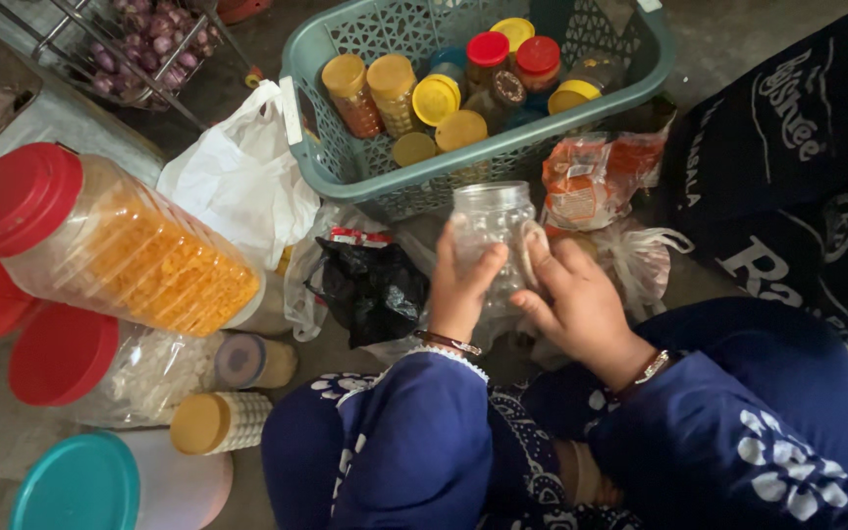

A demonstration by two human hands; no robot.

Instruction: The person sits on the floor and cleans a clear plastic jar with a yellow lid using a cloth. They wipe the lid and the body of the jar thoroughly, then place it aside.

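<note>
I hold a clear empty plastic jar [491, 221] with no lid in both hands, just in front of a teal basket. My left hand [460, 290] wraps its left side from below, thumb against the wall. My right hand [573, 299] cups the right side, fingers pressed on the jar. Both wrists wear bangles and dark blue sleeves with white print.
The teal basket [345, 167] holds several jars with yellow and red lids. A big red-lidded jar [100, 240] of orange snack lies at left, with more jars below it. A white bag [242, 177], a black bag [373, 287] and orange packets [591, 177] lie around.
</note>
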